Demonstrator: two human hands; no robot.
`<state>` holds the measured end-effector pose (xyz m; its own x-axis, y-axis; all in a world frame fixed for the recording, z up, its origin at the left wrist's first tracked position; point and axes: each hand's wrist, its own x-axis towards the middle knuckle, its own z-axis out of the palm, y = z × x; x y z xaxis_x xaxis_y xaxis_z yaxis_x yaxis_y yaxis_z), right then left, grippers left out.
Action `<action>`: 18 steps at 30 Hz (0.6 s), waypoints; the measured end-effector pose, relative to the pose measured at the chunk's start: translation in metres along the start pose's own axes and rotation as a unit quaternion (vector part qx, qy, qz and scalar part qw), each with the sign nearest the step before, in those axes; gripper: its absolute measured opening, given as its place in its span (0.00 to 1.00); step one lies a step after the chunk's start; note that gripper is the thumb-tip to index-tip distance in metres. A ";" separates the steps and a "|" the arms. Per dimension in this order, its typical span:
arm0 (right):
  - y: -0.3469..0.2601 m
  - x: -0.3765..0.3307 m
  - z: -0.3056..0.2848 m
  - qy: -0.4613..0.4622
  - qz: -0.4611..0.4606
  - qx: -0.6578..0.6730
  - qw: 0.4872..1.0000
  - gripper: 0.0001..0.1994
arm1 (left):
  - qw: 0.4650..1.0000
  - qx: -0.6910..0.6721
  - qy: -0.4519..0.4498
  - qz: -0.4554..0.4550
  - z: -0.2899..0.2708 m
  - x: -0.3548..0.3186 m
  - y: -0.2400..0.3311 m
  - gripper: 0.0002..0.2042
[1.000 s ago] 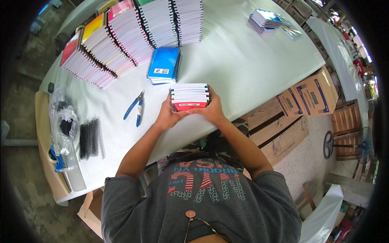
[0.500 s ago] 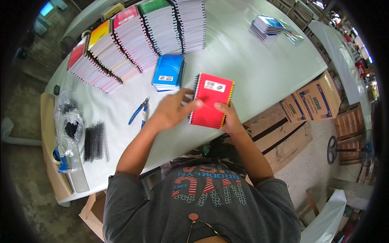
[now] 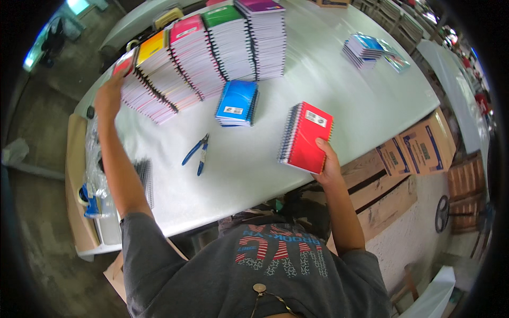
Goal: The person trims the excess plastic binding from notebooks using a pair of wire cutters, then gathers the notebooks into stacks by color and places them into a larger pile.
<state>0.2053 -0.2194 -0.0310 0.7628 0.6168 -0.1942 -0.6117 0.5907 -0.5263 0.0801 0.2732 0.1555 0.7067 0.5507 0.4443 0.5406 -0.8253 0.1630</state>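
My right hand (image 3: 330, 168) grips a small stack of red spiral notebooks (image 3: 310, 135) at its near right corner, thumb on the top cover. Their wire coils face left, and the stack is tilted over the table's front part. My left arm stretches to the far left, where my left hand (image 3: 109, 96) touches the red notebook (image 3: 125, 64) on top of the leftmost tall stack. Its fingers are blurred and partly hidden there. Between the hands lie a short pile of blue spiral notebooks (image 3: 237, 100) and blue-handled cutting pliers (image 3: 197, 152).
Tall notebook stacks with yellow (image 3: 152, 46), pink (image 3: 185, 29), green (image 3: 221, 16) and purple (image 3: 262, 6) covers line the back left. Black coils (image 3: 144, 177) and clear plastic bags (image 3: 95, 169) lie left. More blue notebooks (image 3: 363, 49) sit far right; cardboard boxes (image 3: 419, 146) stand beyond the table's right edge.
My left hand has let go of the red notebooks and moved to the far left stack. My right hand has shifted slightly right and nearer with the red notebooks. The view has shifted.
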 end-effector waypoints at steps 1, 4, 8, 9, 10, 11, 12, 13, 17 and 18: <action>0.000 0.003 0.001 -0.016 0.021 -0.008 1.000 0.21 | 0.997 -0.015 0.072 -0.035 -0.009 -0.005 0.017 0.16; 0.009 0.009 0.016 -0.056 0.056 -0.010 0.997 0.21 | 0.950 -0.147 0.273 -0.025 -0.028 -0.028 0.034 0.13; 0.008 0.013 0.021 -0.097 0.115 -0.016 0.988 0.21 | 0.759 -0.612 0.080 0.208 0.000 -0.068 0.123 0.04; 0.007 0.013 0.019 -0.120 0.127 -0.049 0.983 0.23 | 0.733 -0.626 0.005 0.268 0.007 -0.080 0.152 0.02; 0.012 0.011 0.023 -0.123 0.129 -0.048 0.983 0.23 | 0.628 -0.696 -0.099 0.334 0.011 -0.092 0.182 0.08; 0.018 0.009 0.029 -0.111 0.141 -0.022 0.984 0.25 | 0.626 -0.672 -0.176 0.355 0.016 -0.104 0.196 0.13; 0.021 0.008 0.034 -0.100 0.150 0.002 0.984 0.28 | 0.646 -0.611 -0.213 0.405 0.023 -0.109 0.209 0.07; 0.022 0.008 0.029 -0.133 0.189 0.027 0.973 0.34 | 0.719 -0.496 -0.205 0.442 0.027 -0.116 0.222 0.06; 0.019 -0.003 0.022 -0.142 0.154 0.030 0.977 0.34 | 0.768 -0.390 -0.218 0.459 0.047 -0.118 0.247 0.13; 0.012 -0.009 0.018 -0.117 0.157 -0.025 0.980 0.30 | 0.782 -0.348 -0.220 0.468 0.052 -0.111 0.251 0.16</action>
<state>0.1874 -0.2081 -0.0205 0.4657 0.8703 -0.1603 -0.7930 0.3300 -0.5122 0.1613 0.0114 0.1013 0.8160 -0.4712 0.3348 -0.5779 -0.6775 0.4551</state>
